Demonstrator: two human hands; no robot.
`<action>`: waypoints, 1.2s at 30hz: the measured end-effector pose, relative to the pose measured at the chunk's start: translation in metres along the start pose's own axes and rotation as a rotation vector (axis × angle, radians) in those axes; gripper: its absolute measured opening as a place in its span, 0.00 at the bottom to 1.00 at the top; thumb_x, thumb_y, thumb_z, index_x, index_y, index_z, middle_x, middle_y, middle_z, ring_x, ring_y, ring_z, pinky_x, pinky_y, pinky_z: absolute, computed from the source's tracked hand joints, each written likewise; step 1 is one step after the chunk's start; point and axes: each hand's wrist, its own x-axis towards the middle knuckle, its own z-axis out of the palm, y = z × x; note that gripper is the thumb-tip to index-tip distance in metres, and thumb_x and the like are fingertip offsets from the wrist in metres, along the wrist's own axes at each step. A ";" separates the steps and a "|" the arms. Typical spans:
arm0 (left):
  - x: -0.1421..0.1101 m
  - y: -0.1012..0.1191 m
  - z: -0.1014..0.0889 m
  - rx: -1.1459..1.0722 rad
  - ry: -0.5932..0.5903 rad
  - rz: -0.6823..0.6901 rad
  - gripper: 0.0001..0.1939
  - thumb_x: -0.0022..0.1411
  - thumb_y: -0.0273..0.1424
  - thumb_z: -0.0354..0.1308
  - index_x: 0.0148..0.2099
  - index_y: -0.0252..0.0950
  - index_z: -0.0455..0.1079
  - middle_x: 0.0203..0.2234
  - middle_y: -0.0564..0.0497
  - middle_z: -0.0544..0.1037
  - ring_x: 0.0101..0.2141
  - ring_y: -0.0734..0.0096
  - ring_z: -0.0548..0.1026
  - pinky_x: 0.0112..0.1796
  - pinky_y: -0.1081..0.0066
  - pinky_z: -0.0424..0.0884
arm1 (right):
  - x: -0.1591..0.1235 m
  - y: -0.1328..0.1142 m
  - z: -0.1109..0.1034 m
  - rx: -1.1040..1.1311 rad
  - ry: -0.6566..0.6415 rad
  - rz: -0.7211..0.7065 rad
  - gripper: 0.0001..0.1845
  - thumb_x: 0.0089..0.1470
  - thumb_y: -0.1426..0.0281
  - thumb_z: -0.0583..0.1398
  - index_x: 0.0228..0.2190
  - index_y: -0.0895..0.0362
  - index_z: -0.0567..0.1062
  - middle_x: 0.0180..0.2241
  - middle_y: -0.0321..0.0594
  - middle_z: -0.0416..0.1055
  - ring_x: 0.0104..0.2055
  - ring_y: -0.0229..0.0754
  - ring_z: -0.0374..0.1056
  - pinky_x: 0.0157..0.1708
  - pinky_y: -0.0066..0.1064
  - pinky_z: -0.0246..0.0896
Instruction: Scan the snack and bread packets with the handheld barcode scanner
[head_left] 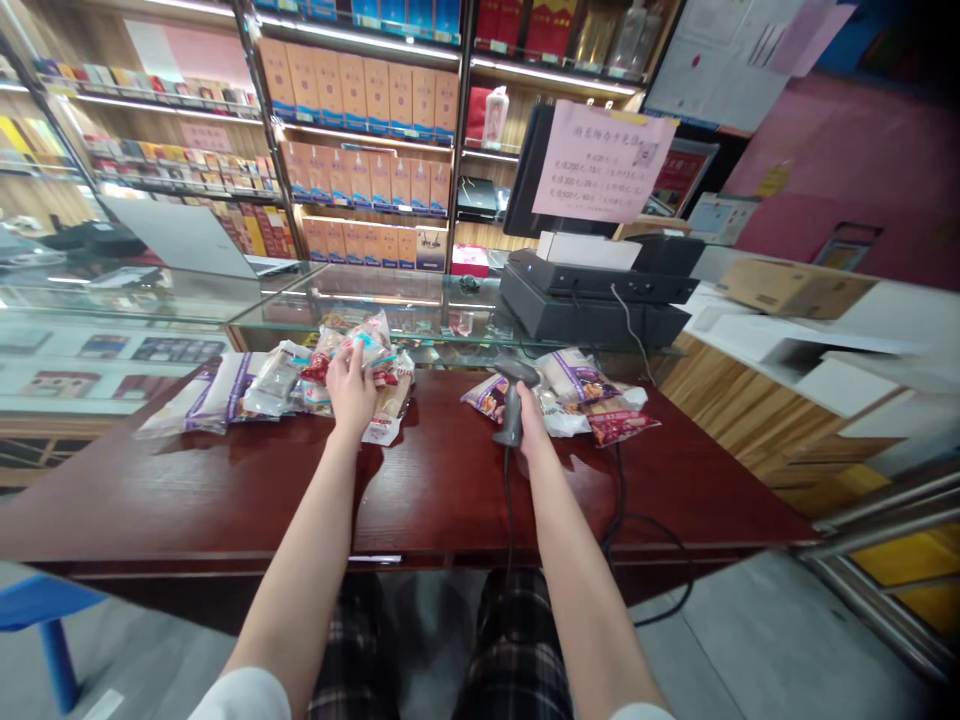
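Observation:
My right hand [530,420] is wrapped round the handle of a grey barcode scanner [511,405], held upright over the table with its cable hanging down. My left hand [351,388] reaches onto a heap of snack packets, its fingers apart and touching a clear packet with blue and red print [371,340]. White-and-purple snack bags [234,388] lie left of that hand, beside a silvery clear packet [276,380]. A beige packet [391,405] sits to its right. Behind the scanner is a second group, with a purple-white bag [576,375] and a red packet [622,425].
The dark red table [442,480] backs onto a glass display counter [360,290]. A black cash drawer [592,305] and a monitor with a pink notice [604,160] stand behind. The scanner's cable [660,520] loops over the front edge. A blue stool [49,610] is at lower left.

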 end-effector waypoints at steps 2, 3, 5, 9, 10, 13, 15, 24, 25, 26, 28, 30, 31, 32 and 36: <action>-0.005 0.004 0.002 0.055 0.012 0.018 0.28 0.57 0.23 0.52 0.61 0.39 0.68 0.61 0.38 0.64 0.66 0.47 0.52 0.65 0.46 0.44 | 0.003 0.002 -0.003 -0.038 0.126 -0.046 0.22 0.53 0.48 0.61 0.39 0.53 0.70 0.15 0.31 0.67 0.16 0.37 0.63 0.15 0.26 0.58; -0.007 0.006 0.002 0.061 0.031 0.017 0.29 0.57 0.22 0.51 0.60 0.38 0.68 0.62 0.38 0.63 0.67 0.47 0.51 0.65 0.46 0.43 | 0.003 0.002 -0.003 -0.055 0.163 -0.046 0.22 0.53 0.49 0.61 0.39 0.53 0.70 0.15 0.31 0.67 0.15 0.37 0.63 0.15 0.26 0.59; -0.009 0.009 0.002 0.046 0.063 0.010 0.29 0.56 0.21 0.51 0.61 0.35 0.67 0.63 0.37 0.61 0.67 0.47 0.51 0.65 0.47 0.44 | 0.001 0.001 -0.003 -0.077 0.179 0.006 0.21 0.54 0.49 0.61 0.38 0.53 0.70 0.15 0.31 0.66 0.15 0.38 0.64 0.14 0.27 0.59; -0.015 0.016 0.004 0.013 0.122 0.068 0.24 0.61 0.25 0.51 0.61 0.32 0.64 0.64 0.34 0.58 0.65 0.46 0.53 0.64 0.46 0.46 | -0.007 -0.007 0.002 -0.068 0.187 0.138 0.21 0.59 0.50 0.57 0.39 0.55 0.72 0.15 0.33 0.67 0.14 0.38 0.63 0.12 0.26 0.58; -0.017 0.018 0.005 0.009 0.133 0.108 0.23 0.63 0.27 0.51 0.60 0.32 0.65 0.64 0.33 0.57 0.65 0.46 0.54 0.63 0.46 0.47 | -0.009 -0.010 0.004 -0.067 0.179 0.181 0.22 0.60 0.50 0.56 0.39 0.56 0.73 0.15 0.34 0.67 0.14 0.38 0.63 0.12 0.26 0.59; -0.028 0.029 0.014 0.001 0.034 0.295 0.18 0.64 0.29 0.53 0.55 0.34 0.68 0.58 0.36 0.64 0.59 0.48 0.63 0.61 0.48 0.55 | -0.016 -0.016 0.007 -0.112 0.144 0.284 0.26 0.62 0.49 0.52 0.41 0.59 0.75 0.14 0.36 0.67 0.14 0.38 0.63 0.14 0.26 0.60; -0.037 0.038 0.023 -0.006 -0.177 0.432 0.15 0.66 0.29 0.51 0.53 0.36 0.70 0.52 0.39 0.69 0.54 0.54 0.68 0.57 0.52 0.63 | -0.019 -0.018 0.007 -0.164 0.074 0.328 0.28 0.62 0.49 0.52 0.43 0.60 0.76 0.13 0.37 0.68 0.14 0.38 0.64 0.14 0.26 0.61; -0.073 0.038 0.063 0.078 -0.813 0.421 0.34 0.67 0.40 0.52 0.71 0.35 0.51 0.69 0.33 0.51 0.67 0.47 0.53 0.63 0.49 0.56 | -0.016 -0.024 -0.005 -0.029 -0.026 0.213 0.31 0.64 0.50 0.48 0.42 0.62 0.78 0.13 0.37 0.67 0.14 0.35 0.62 0.14 0.22 0.57; -0.074 0.037 0.064 0.101 -0.856 0.412 0.34 0.68 0.41 0.51 0.72 0.37 0.51 0.70 0.34 0.47 0.68 0.46 0.50 0.63 0.48 0.54 | -0.015 -0.025 -0.007 0.011 0.008 0.197 0.30 0.65 0.51 0.48 0.41 0.62 0.78 0.14 0.37 0.69 0.13 0.34 0.62 0.13 0.22 0.57; -0.076 0.037 0.064 0.124 -0.898 0.412 0.33 0.69 0.42 0.50 0.72 0.40 0.50 0.71 0.36 0.45 0.69 0.46 0.47 0.64 0.48 0.52 | -0.014 -0.026 -0.008 0.046 0.042 0.177 0.29 0.65 0.52 0.48 0.40 0.61 0.77 0.16 0.37 0.71 0.13 0.34 0.62 0.13 0.23 0.57; -0.077 0.039 0.063 0.175 -0.969 0.420 0.32 0.69 0.45 0.47 0.72 0.45 0.50 0.71 0.40 0.44 0.70 0.47 0.43 0.64 0.46 0.48 | -0.013 -0.027 -0.008 0.101 0.100 0.141 0.24 0.65 0.54 0.49 0.38 0.59 0.75 0.22 0.39 0.75 0.13 0.33 0.62 0.12 0.24 0.57; -0.077 0.044 0.061 0.229 -1.012 0.416 0.31 0.70 0.47 0.46 0.72 0.49 0.50 0.71 0.41 0.47 0.70 0.50 0.44 0.64 0.44 0.46 | -0.013 -0.028 -0.007 0.131 0.139 0.121 0.20 0.65 0.56 0.50 0.36 0.58 0.73 0.27 0.39 0.78 0.13 0.32 0.61 0.11 0.24 0.58; -0.077 0.047 0.060 0.254 -1.016 0.410 0.30 0.70 0.48 0.45 0.71 0.50 0.51 0.71 0.42 0.49 0.69 0.51 0.46 0.64 0.43 0.45 | -0.013 -0.028 -0.006 0.137 0.149 0.119 0.19 0.65 0.57 0.50 0.36 0.57 0.73 0.28 0.38 0.78 0.13 0.32 0.61 0.11 0.24 0.58; -0.077 0.050 0.060 0.274 -1.010 0.405 0.29 0.70 0.48 0.44 0.71 0.51 0.52 0.70 0.43 0.51 0.69 0.51 0.48 0.64 0.42 0.44 | -0.013 -0.028 -0.006 0.136 0.154 0.122 0.18 0.65 0.57 0.51 0.36 0.57 0.73 0.28 0.38 0.78 0.13 0.32 0.61 0.11 0.24 0.58; -0.074 0.055 0.058 0.293 -0.949 0.404 0.26 0.70 0.48 0.42 0.65 0.50 0.64 0.68 0.44 0.58 0.68 0.52 0.53 0.64 0.43 0.46 | -0.011 -0.026 -0.007 0.089 0.143 0.176 0.24 0.64 0.53 0.50 0.36 0.59 0.75 0.19 0.37 0.73 0.12 0.33 0.61 0.11 0.24 0.58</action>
